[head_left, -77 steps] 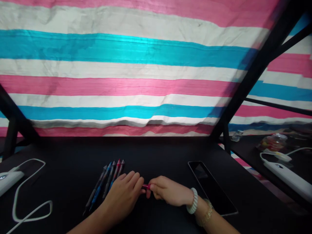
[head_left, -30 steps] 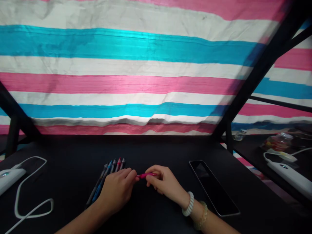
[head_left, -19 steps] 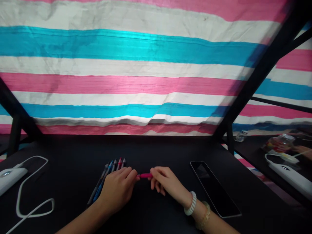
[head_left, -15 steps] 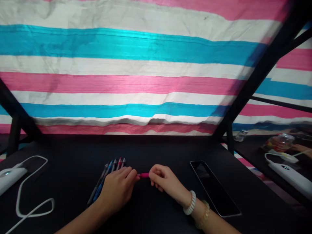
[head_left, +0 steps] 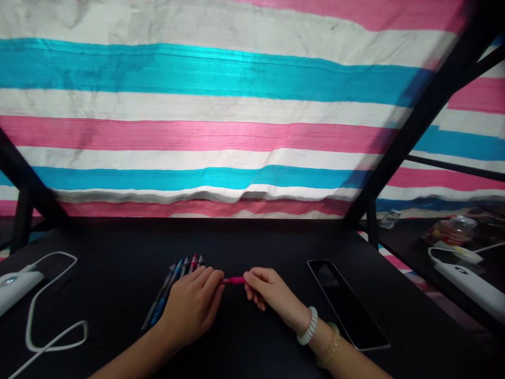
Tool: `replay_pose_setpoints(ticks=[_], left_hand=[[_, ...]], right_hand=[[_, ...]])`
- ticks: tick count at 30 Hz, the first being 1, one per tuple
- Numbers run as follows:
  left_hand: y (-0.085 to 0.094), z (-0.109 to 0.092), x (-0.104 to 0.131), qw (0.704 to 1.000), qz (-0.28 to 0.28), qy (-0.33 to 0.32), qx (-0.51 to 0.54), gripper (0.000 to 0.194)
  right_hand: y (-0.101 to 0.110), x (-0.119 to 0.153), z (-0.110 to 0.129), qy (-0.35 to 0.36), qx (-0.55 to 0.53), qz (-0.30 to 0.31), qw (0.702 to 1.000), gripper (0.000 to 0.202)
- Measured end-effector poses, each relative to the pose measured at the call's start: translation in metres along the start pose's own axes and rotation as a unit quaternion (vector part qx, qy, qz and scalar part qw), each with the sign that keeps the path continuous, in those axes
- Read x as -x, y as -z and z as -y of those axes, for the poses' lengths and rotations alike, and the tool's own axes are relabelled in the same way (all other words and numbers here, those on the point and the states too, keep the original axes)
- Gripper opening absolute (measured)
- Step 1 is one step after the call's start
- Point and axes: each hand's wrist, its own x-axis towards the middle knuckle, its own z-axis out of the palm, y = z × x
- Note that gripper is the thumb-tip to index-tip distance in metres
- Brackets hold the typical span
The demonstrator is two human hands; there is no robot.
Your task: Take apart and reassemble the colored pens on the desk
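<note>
A pink pen (head_left: 236,280) lies crosswise between my two hands, above the dark tabletop. My left hand (head_left: 196,300) is closed on its left end, back of the hand up, hiding that end. The thumb and forefinger of my right hand (head_left: 268,287) pinch the other end; the remaining fingers curl below. Under and beside my left hand lies a row of several pens (head_left: 161,302), with dark, blue and red parts. Their middles are partly covered by the hand. A white coil band and a pale bracelet circle my right wrist.
A black phone (head_left: 347,305) lies right of my right arm. At left a white power bank (head_left: 19,289) trails a white cable (head_left: 31,316). Another white power bank (head_left: 471,287) and a clear jar (head_left: 460,229) stand on the neighbouring table. Black frame bars (head_left: 394,147) flank a striped sheet.
My right hand has shifted slightly right, and the fingertips sit more plainly on the pen's end. More of the pink pen shows between the hands. A hand at the far right has left view.
</note>
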Motion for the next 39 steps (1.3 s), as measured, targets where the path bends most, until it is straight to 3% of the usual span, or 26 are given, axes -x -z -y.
replay_pose_setpoints(ticks=[13, 17, 21, 25, 28, 32, 35, 39], left_hand=[[0.0045, -0.0003, 0.0003, 0.998, -0.019, 0.001, 0.068, 0.015], [0.0045, -0.0005, -0.0003, 0.996, -0.030, 0.008, 0.086, 0.015], [0.0033, 0.0002, 0.0008, 0.994, -0.039, 0.015, 0.102, 0.014], [0.0016, 0.0010, 0.0024, 0.990, -0.057, 0.015, 0.129, 0.016], [0.0007, 0.0010, 0.0018, 0.987, -0.071, 0.015, 0.147, 0.018], [-0.0011, 0.0019, -0.0001, 0.981, -0.074, 0.040, 0.172, 0.016], [-0.0030, 0.0033, -0.0007, 0.971, -0.090, 0.074, 0.209, 0.015], [-0.0017, 0.0045, -0.0028, 0.930, -0.114, 0.156, 0.314, 0.027]], right_hand=[[0.0000, 0.0016, 0.0021, -0.012, -0.107, -0.010, 0.994, 0.034], [-0.0005, 0.0030, 0.0030, -0.026, -0.086, 0.004, 0.996, 0.042], [0.0000, 0.0048, 0.0055, -0.015, -0.106, 0.008, 0.994, 0.029], [0.0005, 0.0035, 0.0029, -0.045, -0.090, 0.022, 0.995, 0.042], [0.0007, 0.0023, 0.0013, -0.030, -0.071, 0.014, 0.997, 0.042], [0.0023, 0.0039, 0.0056, 0.003, -0.103, 0.008, 0.995, 0.034], [0.0035, 0.0055, 0.0082, -0.011, -0.129, 0.029, 0.991, 0.034], [0.0041, 0.0054, 0.0063, -0.046, -0.110, 0.071, 0.990, 0.044]])
